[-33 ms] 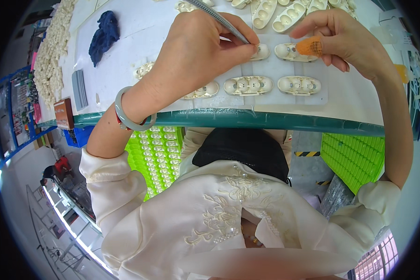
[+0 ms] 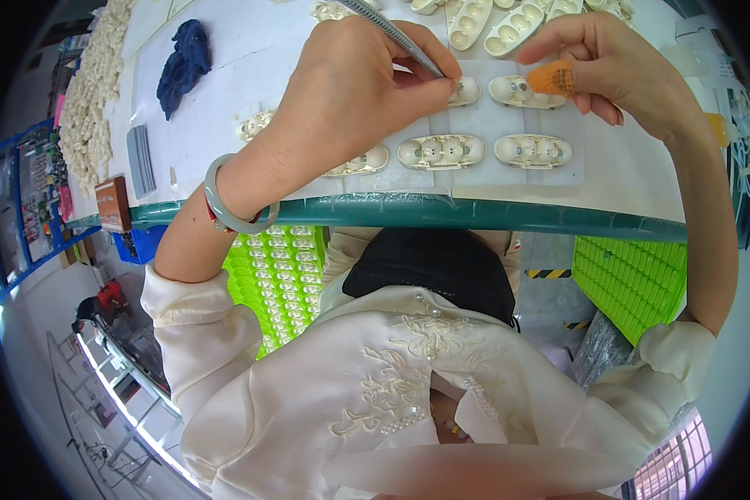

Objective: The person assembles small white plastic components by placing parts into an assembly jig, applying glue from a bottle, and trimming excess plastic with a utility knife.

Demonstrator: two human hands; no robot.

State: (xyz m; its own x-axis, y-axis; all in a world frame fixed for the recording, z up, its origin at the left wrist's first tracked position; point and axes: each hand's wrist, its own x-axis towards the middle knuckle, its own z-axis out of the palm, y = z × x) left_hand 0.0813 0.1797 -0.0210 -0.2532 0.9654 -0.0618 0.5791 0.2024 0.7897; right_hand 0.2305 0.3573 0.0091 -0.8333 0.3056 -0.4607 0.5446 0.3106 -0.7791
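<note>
Clearly, a ridged metal tool (image 2: 400, 40) is gripped by the left hand (image 2: 350, 79), whose thumb and fingers are closed about its lower part, with the back of the hand turned upward. The left forearm is brought in from the lower left, a pale green bracelet (image 2: 212, 192) being worn at the wrist. The tool is slanted down to the right, and its tip is hidden by the fingers beside a partly covered cream case (image 2: 468, 90). By the right hand (image 2: 621, 71), the forearm of which is raised along the right side, an arched pose is formed, with the index finger and an orange-wrapped digit held apart. The right end of another cream case (image 2: 508, 87) is overlapped by that digit; whether it is touched cannot be told. Both cases are set on the desk (image 2: 642, 187), behind a nearer row in which two oval cases are fully seen, a middle one (image 2: 442, 152) and a right one (image 2: 533, 151). The dark marks on the orange wrap (image 2: 552, 79) are too blurred to be read.
</note>
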